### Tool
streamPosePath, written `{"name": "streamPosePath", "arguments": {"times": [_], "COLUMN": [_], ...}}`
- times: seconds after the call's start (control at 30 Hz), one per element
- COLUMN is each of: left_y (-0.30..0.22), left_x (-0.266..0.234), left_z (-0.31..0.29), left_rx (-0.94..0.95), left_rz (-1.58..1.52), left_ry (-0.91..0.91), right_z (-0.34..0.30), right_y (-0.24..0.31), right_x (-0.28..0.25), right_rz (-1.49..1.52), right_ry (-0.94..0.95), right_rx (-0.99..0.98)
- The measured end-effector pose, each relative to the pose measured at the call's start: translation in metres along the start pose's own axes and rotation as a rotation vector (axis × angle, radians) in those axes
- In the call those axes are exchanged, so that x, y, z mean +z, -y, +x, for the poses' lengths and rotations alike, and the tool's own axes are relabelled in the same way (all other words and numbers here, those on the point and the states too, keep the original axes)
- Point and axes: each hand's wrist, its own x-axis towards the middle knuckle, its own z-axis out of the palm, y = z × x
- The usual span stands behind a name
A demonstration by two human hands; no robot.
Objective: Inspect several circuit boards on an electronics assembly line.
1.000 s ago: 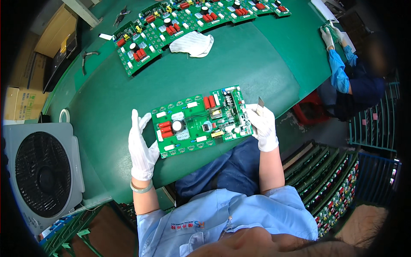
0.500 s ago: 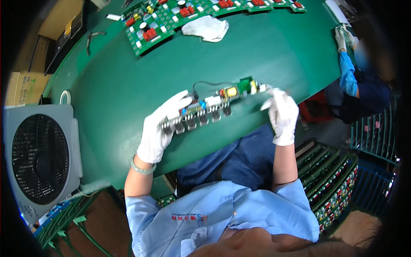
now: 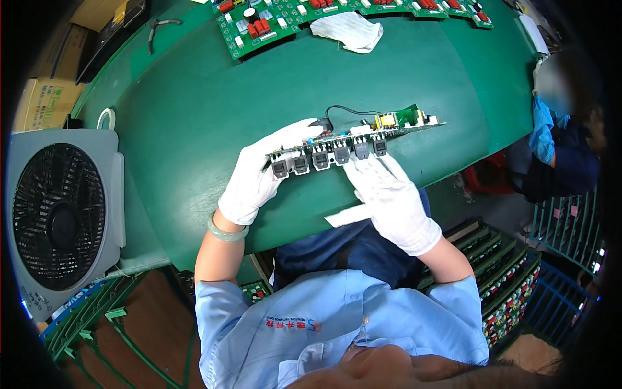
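A long, narrow circuit board is held tilted over the green table, its row of black sockets facing me. Yellow and white parts and a thin black cable show along its far side. My white-gloved left hand is closed around the board's left end. Beneath the sockets at the board's middle, my gloved right hand has its fingers stretched out and thumb spread aside. Its fingertips are at the sockets, partly hidden by them.
Green boards with red parts line the table's far edge, near a white glove. Pliers lie far left. A grey fan stands left. Racks of boards are at right. Another person's blue sleeve shows far right.
My right hand has moved left and inward from beyond the board's right end to its sockets. The board has turned so that the sockets face me more. My view has shifted slightly.
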Motion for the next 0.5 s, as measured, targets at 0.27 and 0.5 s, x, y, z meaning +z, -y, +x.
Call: {"name": "streamPosePath", "arguments": {"times": [0.27, 0.5], "left_y": [0.001, 0.008], "left_x": [-0.004, -0.004], "left_z": [0.001, 0.003], "left_rx": [0.073, 0.158], "left_rz": [0.121, 0.117], "left_ry": [0.011, 0.014], "right_z": [0.004, 0.022], "right_y": [-0.002, 0.021], "right_x": [0.013, 0.008], "right_rz": [-0.074, -0.007], "right_ry": [0.009, -0.057], "right_rx": [-0.092, -0.163]}}
